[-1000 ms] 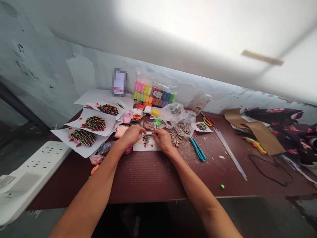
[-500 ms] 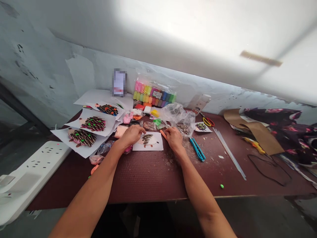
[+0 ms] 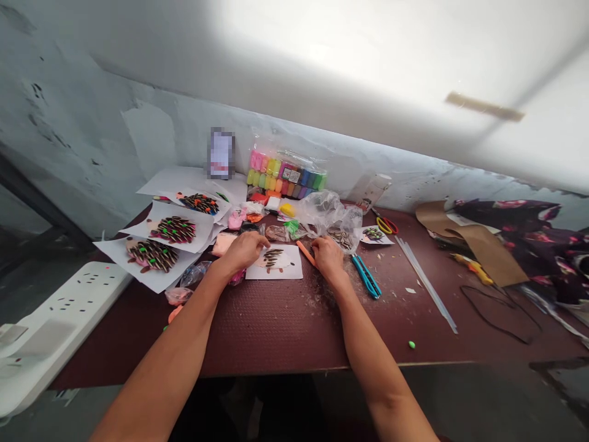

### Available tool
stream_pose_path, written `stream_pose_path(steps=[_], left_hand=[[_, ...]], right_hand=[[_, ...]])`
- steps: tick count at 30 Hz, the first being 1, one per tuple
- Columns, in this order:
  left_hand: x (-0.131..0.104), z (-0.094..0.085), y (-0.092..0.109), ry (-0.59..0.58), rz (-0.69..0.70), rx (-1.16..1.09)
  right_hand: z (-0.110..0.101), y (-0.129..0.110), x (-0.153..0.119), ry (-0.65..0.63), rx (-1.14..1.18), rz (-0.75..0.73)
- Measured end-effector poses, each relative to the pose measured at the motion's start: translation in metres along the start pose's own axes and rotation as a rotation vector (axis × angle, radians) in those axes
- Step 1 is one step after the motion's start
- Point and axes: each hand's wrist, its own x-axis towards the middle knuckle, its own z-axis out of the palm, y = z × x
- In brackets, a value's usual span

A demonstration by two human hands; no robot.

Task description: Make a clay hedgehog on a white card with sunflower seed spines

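A white paper card (image 3: 294, 273) lies before me with a hedgehog figure (image 3: 275, 260) on it, its back partly covered with striped seeds. My left hand (image 3: 246, 250) grips the card's upper left corner with curled fingers. Just right of the card, my right hand (image 3: 328, 256) is low over the table, fingertips pinched together; anything between them is too small to make out. An orange stick (image 3: 305, 253) lies between the card and the right hand. Behind that hand, a clear plastic bag (image 3: 354, 226) holds striped seeds (image 3: 339, 238).
Finished hedgehog cards (image 3: 156, 258) are stacked at left, beside a white power strip (image 3: 69, 325). Coloured clay packs (image 3: 288, 175) lean on the wall near a blurred phone (image 3: 221, 153). A blue cutter (image 3: 367, 277), scissors (image 3: 385, 224), glue sticks (image 3: 427, 285) and a yellow glue gun (image 3: 478, 270) lie at right.
My right hand has shifted slightly right, off the orange stick, and its fingers have drawn in towards the seed bag. My left hand stays at the card's corner.
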Motion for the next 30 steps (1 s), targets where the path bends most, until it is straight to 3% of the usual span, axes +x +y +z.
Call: stream_pose_path(steps=[5, 11, 17, 21, 25, 30], left_hand=[[0.0, 0.001, -0.001, 0.011, 0.004, 0.002], [0.001, 0.003, -0.003, 0.018, 0.008, -0.003], [0.0, 0.002, -0.001, 0.017, 0.002, 0.002], [0.0, 0.002, -0.001, 0.029, -0.003, -0.006], [0.0, 0.001, 0.0, 0.026, -0.003, -0.007], [0.0, 0.0, 0.0, 0.017, 0.001, 0.008]], right_hand=[[0.004, -0.001, 0.0, 0.112, 0.061, -0.041], [0.007, -0.014, -0.004, 0.206, 0.334, -0.163], [0.011, -0.022, -0.011, 0.077, 0.599, -0.345], [0.011, -0.022, -0.012, 0.0, 0.707, -0.379], [0.013, -0.023, -0.014, -0.036, 0.662, -0.405], [0.017, -0.028, -0.017, 0.009, 0.549, -0.437]])
